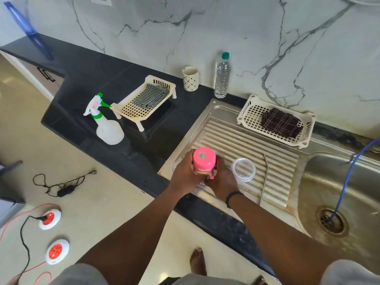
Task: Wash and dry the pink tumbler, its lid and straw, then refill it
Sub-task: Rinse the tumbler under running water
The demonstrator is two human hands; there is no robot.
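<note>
The pink tumbler (204, 161) stands upside down on the ribbed steel drainboard (257, 140), its flat base facing up. My left hand (186, 174) grips its left side and my right hand (222, 178) grips its right side, both low on the body. Just to the right lies the clear round lid (243, 169), flat on the ribs. A thin metal straw (265, 177) lies lengthwise on the drainboard beyond the lid. A water bottle (222, 77) with a green cap stands by the wall.
A cream basket (276, 122) holding a dark checked cloth sits at the drainboard's back. Another basket (144, 101) with a green checked cloth, a spray bottle (107, 124) and a patterned cup (190, 78) stand on the black counter. The sink basin (339, 202) with a blue hose lies right.
</note>
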